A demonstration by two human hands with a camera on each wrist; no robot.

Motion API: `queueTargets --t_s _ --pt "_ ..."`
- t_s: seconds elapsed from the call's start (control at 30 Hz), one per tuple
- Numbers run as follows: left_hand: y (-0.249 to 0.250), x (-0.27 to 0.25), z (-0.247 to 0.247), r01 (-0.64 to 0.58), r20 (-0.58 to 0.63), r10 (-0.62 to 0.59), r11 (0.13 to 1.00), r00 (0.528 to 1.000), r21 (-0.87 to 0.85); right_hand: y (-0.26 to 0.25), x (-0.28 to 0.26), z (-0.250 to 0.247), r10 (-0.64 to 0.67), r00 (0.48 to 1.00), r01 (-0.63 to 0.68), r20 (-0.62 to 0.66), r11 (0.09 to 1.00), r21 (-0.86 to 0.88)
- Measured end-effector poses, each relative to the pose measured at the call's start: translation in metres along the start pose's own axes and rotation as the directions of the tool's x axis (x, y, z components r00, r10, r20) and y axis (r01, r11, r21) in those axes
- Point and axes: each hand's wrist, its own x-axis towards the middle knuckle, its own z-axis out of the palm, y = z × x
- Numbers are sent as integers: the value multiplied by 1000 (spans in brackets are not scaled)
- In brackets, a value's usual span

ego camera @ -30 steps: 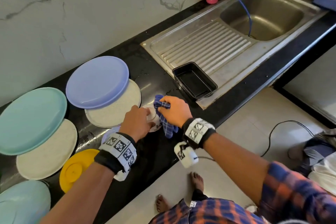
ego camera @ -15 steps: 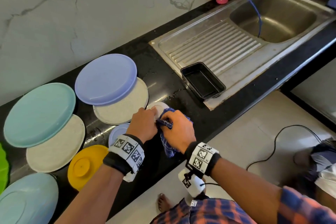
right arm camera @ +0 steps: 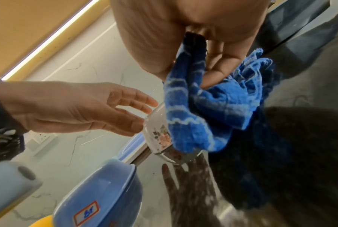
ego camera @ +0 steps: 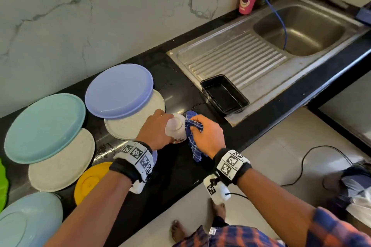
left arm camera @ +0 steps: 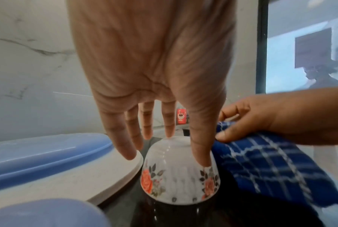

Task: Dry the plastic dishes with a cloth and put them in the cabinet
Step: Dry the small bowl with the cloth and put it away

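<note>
One upturned bowl [left arm camera: 179, 173] is touched by spread left-hand fingers [left arm camera: 200, 153]; the cloth [ego camera: 192, 136] is pinched by the right hand [ego camera: 208, 136]; many plates [ego camera: 118, 90] are left undried

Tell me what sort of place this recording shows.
A home kitchen, most likely: a stainless steel sink with a ribbed drainboard is set into a black stone countertop against a marble-patterned wall, and round pastel plastic plates are spread out beside it.
</note>
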Motion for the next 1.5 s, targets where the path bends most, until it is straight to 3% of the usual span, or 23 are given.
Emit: queueTargets --t_s 0.2,0.37,0.53,0.63,0.77,0.93,1.0,1.1,1.23,1.37,1.5 --pt "5 0 5 5 -108 -7 1000 994 -22 -12 22 8 -86 996 85 26 996 6" --pt "5 -2 4 -15 -140 9 999 990 -44 -5 -10 18 -259 952 291 163 932 -218" --pt "7 1 3 7 -128 -6 1000 992 5 -18 22 6 -185 969 227 163 928 -297" --pt "7 3 8 15 -135 -8 999 991 51 -24 39 2 -151 962 225 226 909 -350" --pt "6 3 14 11 -141 0 997 990 81 -17 5 5 -235 931 326 281 880 -345" --pt "9 6 12 17 -108 -1 989 994 146 -15 21 0 -195 961 247 196 924 -292" --pt "12 6 10 31 -94 -17 989 995 142 -18 32 -3 -161 959 227 234 929 -292" --pt "14 6 8 72 -83 -66 995 994 70 -11 31 -18 -130 942 214 308 943 -255" --pt "18 5 10 85 -135 -94 994 986 -65 5 19 -45 -188 961 213 201 971 -108" --pt "26 11 15 121 -4 -121 988 993 93 10 16 -71 -226 970 230 94 973 -35" --pt "32 14 20 128 39 -140 968 989 216 16 17 -82 -257 961 261 98 965 -31"
